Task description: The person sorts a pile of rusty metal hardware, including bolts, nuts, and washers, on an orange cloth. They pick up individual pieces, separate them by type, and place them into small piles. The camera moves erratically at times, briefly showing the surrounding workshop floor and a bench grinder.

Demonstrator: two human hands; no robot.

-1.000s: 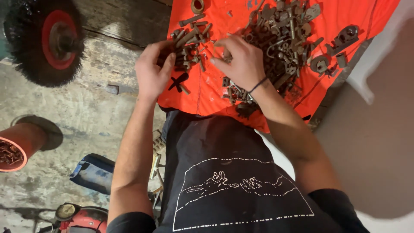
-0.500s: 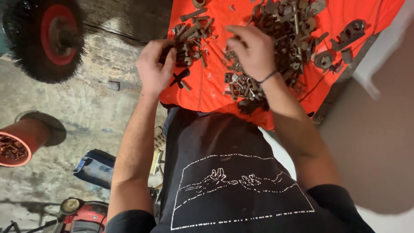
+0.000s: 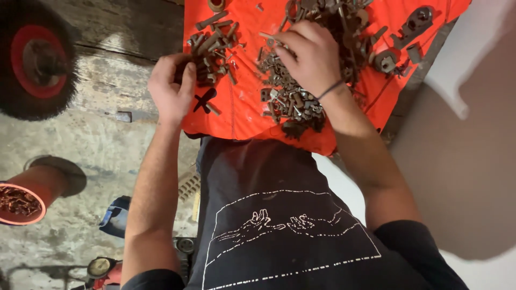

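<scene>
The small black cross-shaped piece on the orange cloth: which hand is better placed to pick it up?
Probably the left hand: it hovers right beside the cross-shaped piece, while the right hand rests on the far pile.

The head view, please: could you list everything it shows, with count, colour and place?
orange cloth: one, orange, top centre, under the metal parts.
rusty metal parts: too many to count, brown, heaped across the cloth.
wheel: one, black tyre with red hub, upper left.
orange container: one, orange, lower left on the floor, holding small rusty pieces.
concrete floor: grey, stained, left side.
black T-shirt: one, black with a white line drawing, bottom centre.
left hand: at the cloth's left edge, fingers on a small pile.
right hand: on the large pile, dark band at the wrist.
</scene>
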